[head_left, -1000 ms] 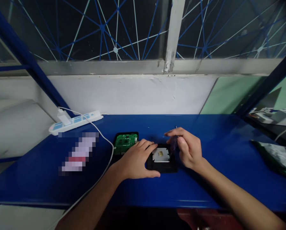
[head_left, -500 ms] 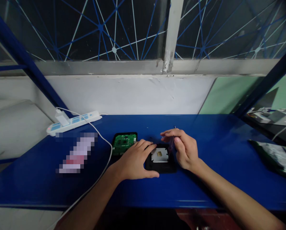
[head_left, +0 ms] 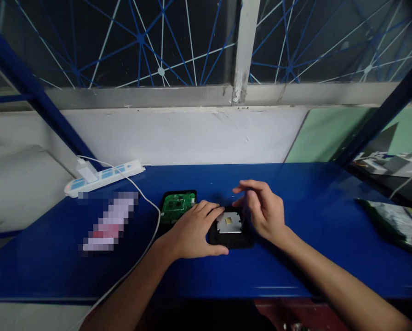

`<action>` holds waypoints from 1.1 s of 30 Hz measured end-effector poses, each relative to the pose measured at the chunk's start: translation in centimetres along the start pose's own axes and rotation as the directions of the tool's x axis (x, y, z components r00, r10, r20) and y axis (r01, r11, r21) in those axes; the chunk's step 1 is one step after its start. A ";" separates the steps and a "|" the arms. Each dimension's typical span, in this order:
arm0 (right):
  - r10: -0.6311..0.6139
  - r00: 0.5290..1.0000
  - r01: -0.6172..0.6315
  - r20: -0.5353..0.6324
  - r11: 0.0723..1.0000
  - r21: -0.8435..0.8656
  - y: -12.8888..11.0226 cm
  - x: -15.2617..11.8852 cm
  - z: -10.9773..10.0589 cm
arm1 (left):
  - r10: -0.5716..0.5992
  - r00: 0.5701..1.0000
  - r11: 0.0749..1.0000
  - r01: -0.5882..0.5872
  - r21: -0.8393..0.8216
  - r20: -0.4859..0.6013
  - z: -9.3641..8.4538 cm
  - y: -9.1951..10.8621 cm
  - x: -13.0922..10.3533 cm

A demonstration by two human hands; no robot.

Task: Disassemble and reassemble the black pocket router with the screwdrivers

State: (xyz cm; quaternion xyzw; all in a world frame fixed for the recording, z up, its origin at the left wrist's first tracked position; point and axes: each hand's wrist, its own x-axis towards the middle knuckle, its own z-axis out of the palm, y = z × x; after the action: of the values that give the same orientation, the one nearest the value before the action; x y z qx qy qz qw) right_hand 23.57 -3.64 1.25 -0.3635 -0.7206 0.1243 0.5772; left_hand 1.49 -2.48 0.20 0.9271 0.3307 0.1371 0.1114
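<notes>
A black casing [head_left: 231,240] with a silver metal plate [head_left: 229,222] in it lies on the blue table. My left hand [head_left: 197,230] rests on its left side, thumb and fingers spread along the edges. At the casing's right side is my right hand [head_left: 266,209], its fingers curled round a thin, dark tool that barely shows; the tool's tip cannot be made out. Behind my left hand, a second black casing holds a green circuit board [head_left: 174,206].
A white power strip [head_left: 105,177] with a plug lies at the back left, its white cable [head_left: 142,191] curving towards the front. Beside it is a pixelated pinkish item [head_left: 111,220]. A shiny packet [head_left: 395,225] lies at the right edge.
My right hand has tilted slightly and its fingers have shifted; the tool shows less than before. The whole view has moved a little. My left hand stays on the casing.
</notes>
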 end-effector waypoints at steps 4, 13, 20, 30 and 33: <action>-0.052 0.998 0.050 0.038 0.997 0.058 0.0 0.0 -0.3 | 0.015 1.000 1.000 -0.015 -0.003 -0.010 0.2 -0.1 0.0; -0.183 0.983 0.176 -0.017 0.964 -0.198 -0.1 0.7 0.1 | 0.021 0.999 1.000 -0.022 -0.013 -0.030 0.2 -0.2 -0.1; 0.000 0.999 -0.001 0.046 1.000 0.029 -0.2 0.0 -0.3 | 0.012 1.000 0.999 -0.013 -0.031 -0.017 0.2 -0.2 0.0; -0.187 0.982 0.184 0.003 0.958 -0.219 -0.2 0.9 -0.2 | 0.013 0.999 1.000 -0.014 -0.017 -0.029 -0.1 0.1 0.1; -0.208 0.978 0.201 -0.010 0.956 -0.214 -0.2 0.9 -0.1 | 0.014 1.000 1.000 -0.015 -0.025 -0.026 0.1 -0.1 0.0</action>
State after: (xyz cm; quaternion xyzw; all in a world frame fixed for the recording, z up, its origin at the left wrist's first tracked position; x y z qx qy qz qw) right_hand 23.55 -3.16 2.08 -0.3482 -0.7541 -0.0192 0.5565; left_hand 1.50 -2.42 0.09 0.9261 0.3236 0.1542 0.1178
